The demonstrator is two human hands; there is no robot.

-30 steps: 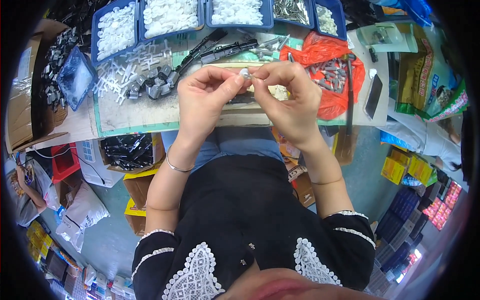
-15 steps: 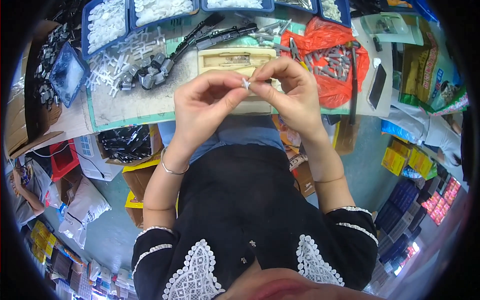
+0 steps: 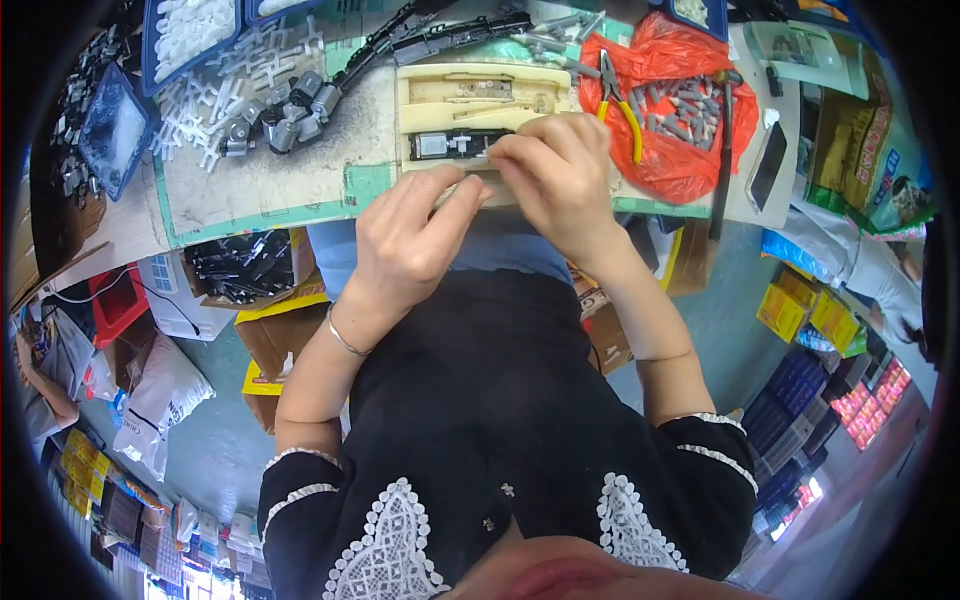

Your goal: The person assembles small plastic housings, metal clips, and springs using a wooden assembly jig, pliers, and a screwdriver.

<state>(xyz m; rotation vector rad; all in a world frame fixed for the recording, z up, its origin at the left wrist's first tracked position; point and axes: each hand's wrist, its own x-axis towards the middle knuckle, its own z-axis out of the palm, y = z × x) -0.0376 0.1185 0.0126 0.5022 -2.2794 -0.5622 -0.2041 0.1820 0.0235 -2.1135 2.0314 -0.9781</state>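
A cream moulded fixture [image 3: 425, 117] lies on the table's near side. In its front slot sits a narrow black housing [image 3: 480, 140] with a silver motor [image 3: 431, 147] at its left end and a white part beside the motor. My right hand [image 3: 568, 185] is over the slot's right end, fingertips bent together at the housing; whatever they pinch is hidden. Just in front of the fixture, my left hand [image 3: 412, 238] has thumb and fingers drawn together, and anything between them is too small to make out.
Silver motors [image 3: 300, 110], white branched parts [image 3: 215, 105] and black housings [image 3: 455, 42] lie left and behind. On the right are yellow-handled pliers [image 3: 632, 125], a red bag [image 3: 665, 175] of grey pieces, a hammer [image 3: 722, 165] and a phone [image 3: 768, 165]. Blue trays [image 3: 150, 75] hold white parts.
My hands have parted: before, they met fingertip to fingertip on a small white piece above the fixture. The left has lowered toward me, the right is at the housing. The view has shifted slightly.
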